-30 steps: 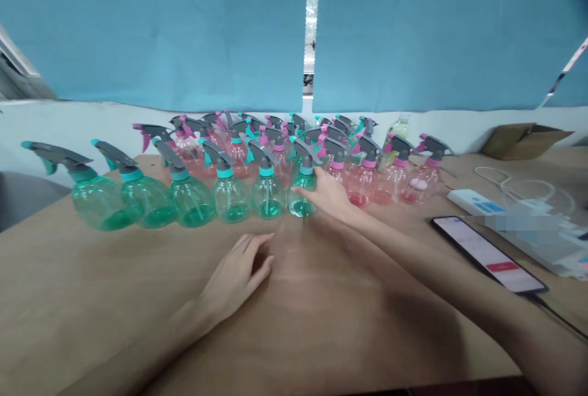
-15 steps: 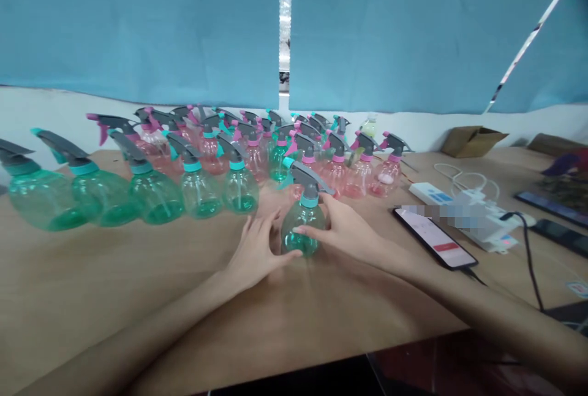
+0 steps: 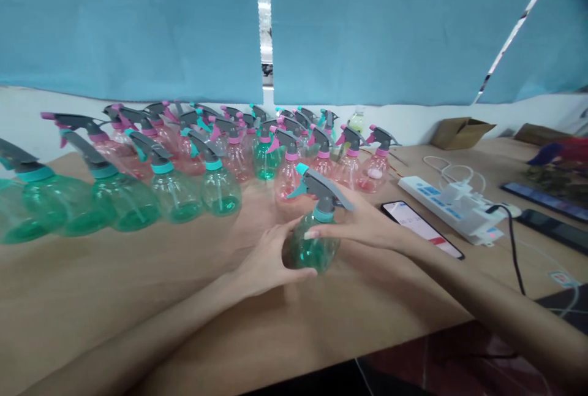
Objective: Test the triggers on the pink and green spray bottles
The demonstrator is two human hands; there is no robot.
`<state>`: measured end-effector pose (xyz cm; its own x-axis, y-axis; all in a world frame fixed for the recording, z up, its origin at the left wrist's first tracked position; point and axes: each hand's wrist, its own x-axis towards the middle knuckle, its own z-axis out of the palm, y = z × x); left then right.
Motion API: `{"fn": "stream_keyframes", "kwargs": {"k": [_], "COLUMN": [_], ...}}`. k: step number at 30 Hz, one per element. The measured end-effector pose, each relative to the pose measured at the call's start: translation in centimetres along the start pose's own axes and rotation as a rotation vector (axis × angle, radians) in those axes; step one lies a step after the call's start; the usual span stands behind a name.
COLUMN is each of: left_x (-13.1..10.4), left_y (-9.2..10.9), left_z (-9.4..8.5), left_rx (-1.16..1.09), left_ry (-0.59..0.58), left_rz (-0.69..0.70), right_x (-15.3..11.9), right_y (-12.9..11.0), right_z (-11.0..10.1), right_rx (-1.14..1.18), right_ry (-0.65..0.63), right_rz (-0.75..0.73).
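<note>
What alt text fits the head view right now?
Both hands, left hand and right hand, clasp a green spray bottle upright on a wooden table. Rows of green and pink bottles stand behind; a phone lies to the right.

A small packing workshop is showing here — dozens of identical spray bottles [image 3: 215,184] are crowding a wooden worktable [image 3: 92,285].

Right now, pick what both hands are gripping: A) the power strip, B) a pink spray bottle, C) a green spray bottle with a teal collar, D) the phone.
C: the left hand and right hand wrap the green spray bottle, apart from the rows behind.
</note>
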<state>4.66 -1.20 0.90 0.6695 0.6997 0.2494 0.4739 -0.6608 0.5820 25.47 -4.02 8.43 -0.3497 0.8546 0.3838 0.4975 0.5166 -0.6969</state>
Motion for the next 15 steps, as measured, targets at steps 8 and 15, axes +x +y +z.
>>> {"fn": "stream_keyframes", "kwargs": {"k": [8, 15], "left_x": [1.5, 1.2], "left_y": [-0.2, -1.0], "left_z": [0.0, -0.5], "left_rx": [0.092, 0.205], "left_ry": [-0.099, -0.088], "left_rz": [0.139, 0.122], "right_x": [1.2, 1.9], "right_y": [-0.3, 1.2], "right_z": [2.0, 3.0], "right_rx": [0.277, 0.309], "right_ry": [0.129, 0.154], "right_rz": [0.069, 0.087]}}
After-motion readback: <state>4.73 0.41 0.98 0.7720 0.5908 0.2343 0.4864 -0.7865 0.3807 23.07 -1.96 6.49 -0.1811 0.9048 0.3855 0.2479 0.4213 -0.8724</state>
